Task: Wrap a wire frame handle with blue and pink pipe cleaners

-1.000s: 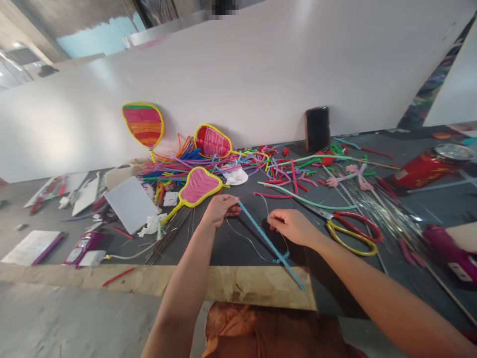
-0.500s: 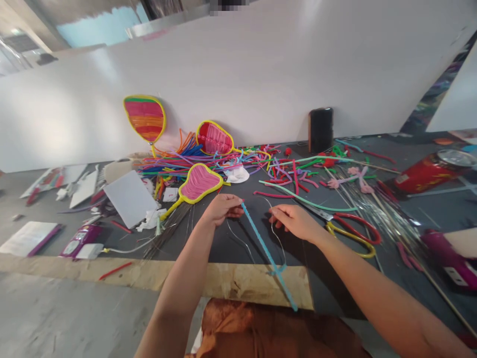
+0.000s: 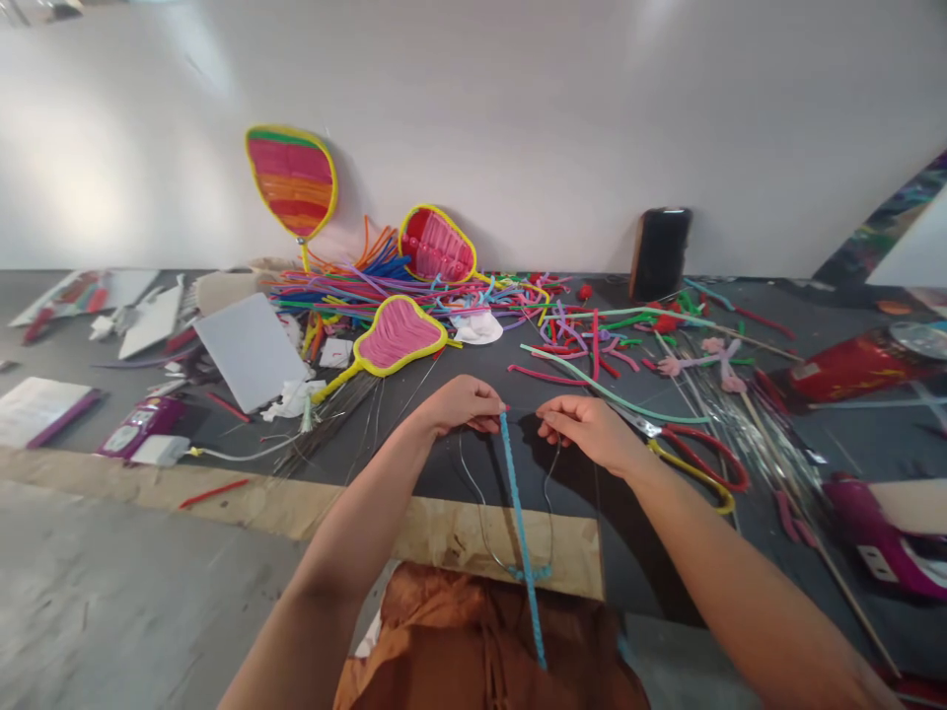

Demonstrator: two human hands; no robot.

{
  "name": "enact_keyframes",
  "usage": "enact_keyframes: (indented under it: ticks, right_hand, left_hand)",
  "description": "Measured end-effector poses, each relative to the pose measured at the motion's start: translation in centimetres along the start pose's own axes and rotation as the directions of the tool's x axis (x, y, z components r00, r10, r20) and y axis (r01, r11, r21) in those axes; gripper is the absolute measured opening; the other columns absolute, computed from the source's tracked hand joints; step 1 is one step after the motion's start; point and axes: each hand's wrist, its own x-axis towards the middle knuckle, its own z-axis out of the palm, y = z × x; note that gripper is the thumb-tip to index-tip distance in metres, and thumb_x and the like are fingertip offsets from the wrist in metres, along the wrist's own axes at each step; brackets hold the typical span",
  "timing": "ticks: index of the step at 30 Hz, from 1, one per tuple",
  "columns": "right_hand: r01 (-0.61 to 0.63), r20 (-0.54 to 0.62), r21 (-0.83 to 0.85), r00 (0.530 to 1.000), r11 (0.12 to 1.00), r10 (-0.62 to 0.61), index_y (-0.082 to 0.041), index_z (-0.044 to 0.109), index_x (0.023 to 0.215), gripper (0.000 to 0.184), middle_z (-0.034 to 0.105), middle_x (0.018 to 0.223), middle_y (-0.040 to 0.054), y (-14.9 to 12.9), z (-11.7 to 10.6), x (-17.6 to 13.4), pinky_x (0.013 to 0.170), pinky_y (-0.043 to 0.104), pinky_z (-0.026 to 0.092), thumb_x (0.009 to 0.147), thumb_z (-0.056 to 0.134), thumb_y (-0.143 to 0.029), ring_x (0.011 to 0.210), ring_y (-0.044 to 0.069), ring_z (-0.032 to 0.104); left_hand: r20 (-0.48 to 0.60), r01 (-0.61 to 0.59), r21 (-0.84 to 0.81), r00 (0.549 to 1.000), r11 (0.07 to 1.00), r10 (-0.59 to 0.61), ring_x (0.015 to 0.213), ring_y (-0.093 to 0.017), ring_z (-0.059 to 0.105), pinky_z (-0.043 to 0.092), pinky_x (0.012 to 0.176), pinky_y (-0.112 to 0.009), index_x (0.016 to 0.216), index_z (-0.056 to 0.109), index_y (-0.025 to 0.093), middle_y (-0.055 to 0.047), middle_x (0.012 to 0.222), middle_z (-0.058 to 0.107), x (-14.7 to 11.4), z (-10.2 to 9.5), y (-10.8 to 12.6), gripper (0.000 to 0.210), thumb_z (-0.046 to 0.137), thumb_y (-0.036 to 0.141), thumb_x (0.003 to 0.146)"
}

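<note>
My left hand (image 3: pixel 468 404) pinches the upper end of a light blue pipe cleaner (image 3: pixel 521 523), which hangs down past the table's front edge towards my lap. A thin wire (image 3: pixel 473 483) loops below both hands, with a short blue fuzzy piece (image 3: pixel 544 572) on its low part, by the hanging pipe cleaner. To the right, the closed fingertips of my right hand (image 3: pixel 581 426) grip the wire's other side. A fine strand seems to span the small gap between the hands. Scissors (image 3: pixel 706 459) with red and yellow handles lie beside my right forearm.
Behind the hands lie a pink fan shape with yellow edging (image 3: pixel 400 340) and a heap of coloured pipe cleaners (image 3: pixel 347 291). A phone (image 3: pixel 661 253) leans on the white board. At right are a red can (image 3: pixel 850 365) and a purple glue gun (image 3: pixel 877 537); at left, a white card (image 3: pixel 252 350).
The pipe cleaner has swung from slanting to nearly upright. My right hand has come closer to my left, and the wire loop hangs lower. The camera view has tilted down.
</note>
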Motion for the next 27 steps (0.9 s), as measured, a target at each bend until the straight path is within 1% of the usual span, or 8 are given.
enact_keyframes:
  ticks: [3,6,8,11,15,18,22,27]
  right_hand:
    - [0.016,-0.014,-0.07,1.0,0.997,-0.017,-0.016,0.062,0.086,0.024,0.067,0.073,0.0042,0.1,0.1,0.0,0.056,0.024,0.046,0.081,0.052,-0.038,0.062,0.013,0.06]
    - [0.057,-0.055,-0.202,0.996,0.978,-0.069,-0.018,0.063,0.1,0.027,0.07,0.082,0.0049,0.2,0.5,-0.2,0.059,0.026,0.048,0.084,0.049,-0.035,0.065,0.014,0.064]
    - [0.103,-0.083,-0.338,0.987,0.936,-0.139,-0.02,0.063,0.107,0.029,0.071,0.086,0.004,0.3,0.7,-0.2,0.063,0.027,0.05,0.084,0.05,-0.032,0.067,0.015,0.065]
    - [0.164,-0.083,-0.509,0.968,0.845,-0.238,-0.023,0.066,0.104,0.026,0.073,0.087,0.0021,0.3,1.0,-0.3,0.067,0.028,0.05,0.084,0.05,-0.027,0.068,0.016,0.067]
    - [0.208,-0.065,-0.583,0.952,0.786,-0.3,-0.023,0.067,0.1,0.027,0.073,0.085,0.0013,0.4,1.1,-0.1,0.065,0.026,0.05,0.085,0.046,-0.019,0.065,0.015,0.067]
    - [0.199,-0.061,-0.567,0.958,0.799,-0.282,-0.023,0.068,0.098,0.027,0.073,0.084,0.001,0.4,1.0,0.0,0.064,0.026,0.05,0.085,0.045,-0.018,0.063,0.015,0.067]
    - [0.141,-0.079,-0.461,0.977,0.876,-0.199,-0.022,0.065,0.102,0.025,0.073,0.085,0.0025,0.4,0.6,0.0,0.066,0.027,0.05,0.087,0.046,-0.025,0.065,0.015,0.067]
    - [0.008,-0.024,-0.093,1.0,0.996,-0.01,-0.016,0.056,0.112,0.032,0.07,0.093,0.0094,0.5,-0.4,-0.4,0.055,0.023,0.049,0.092,0.04,-0.036,0.071,0.015,0.068]
  left_hand:
    - [-0.011,-0.009,0.017,1.0,1.0,0.009,0.051,-0.012,0.063,0.048,0.049,-0.018,0.064,0.065,0.012,-0.005,0.058,0.067,-0.1,0.1,0.0,0.021,0.075,0.031,0.064]
    - [-0.008,-0.021,0.036,1.0,0.999,0.022,0.051,-0.011,0.063,0.047,0.048,-0.017,0.063,0.064,0.013,-0.004,0.057,0.066,-0.1,0.2,0.0,0.019,0.071,0.03,0.067]
    - [-0.001,-0.032,0.046,0.999,0.998,0.032,0.051,-0.011,0.063,0.047,0.049,-0.017,0.063,0.064,0.013,-0.003,0.055,0.065,0.0,0.3,-0.1,0.018,0.07,0.029,0.068]
    - [-0.004,-0.037,0.056,0.999,0.998,0.037,0.051,-0.011,0.062,0.048,0.05,-0.018,0.063,0.063,0.012,-0.003,0.056,0.064,0.0,0.4,-0.1,0.019,0.07,0.03,0.068]
    - [-0.004,-0.032,0.077,0.999,0.997,0.032,0.053,-0.01,0.063,0.047,0.05,-0.018,0.064,0.063,0.012,-0.003,0.058,0.065,0.1,0.5,-0.2,0.022,0.071,0.032,0.067]
    - [0.008,-0.038,0.097,0.999,0.995,0.038,0.053,-0.01,0.063,0.047,0.051,-0.018,0.064,0.063,0.012,-0.002,0.057,0.064,0.1,0.6,-0.2,0.022,0.071,0.032,0.068]
    - [0.009,-0.031,0.087,0.999,0.996,0.031,0.053,-0.011,0.063,0.048,0.051,-0.018,0.064,0.063,0.012,-0.002,0.057,0.065,0.1,0.5,-0.2,0.024,0.073,0.034,0.065]
    - [-0.033,-0.003,0.029,0.999,1.0,0.004,0.054,-0.011,0.064,0.048,0.051,-0.018,0.067,0.063,0.012,-0.004,0.06,0.067,0.1,-0.1,0.0,0.026,0.074,0.036,0.064]
